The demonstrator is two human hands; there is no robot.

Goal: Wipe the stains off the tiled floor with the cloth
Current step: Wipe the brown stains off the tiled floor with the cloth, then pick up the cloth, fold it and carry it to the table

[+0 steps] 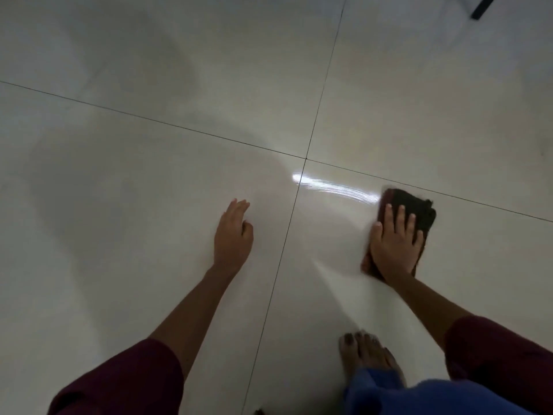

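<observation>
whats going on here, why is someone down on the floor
A person is crouched over a glossy tiled floor, wiping it. The right hand presses flat on a dark folded cloth, just right of where four tiles meet. A shiny wet streak trails from the cloth's left edge across the grout line. The left hand holds nothing, fingers extended toward the floor. A bare foot shows below.

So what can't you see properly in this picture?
- Cloth: mostly hidden under the right hand, edges motion-blurred.
- Stains: none clear; glare streak and dim light hide them.
- Dark bar: cut off by top edge.
- Foot: heel hidden by blue clothing.
</observation>
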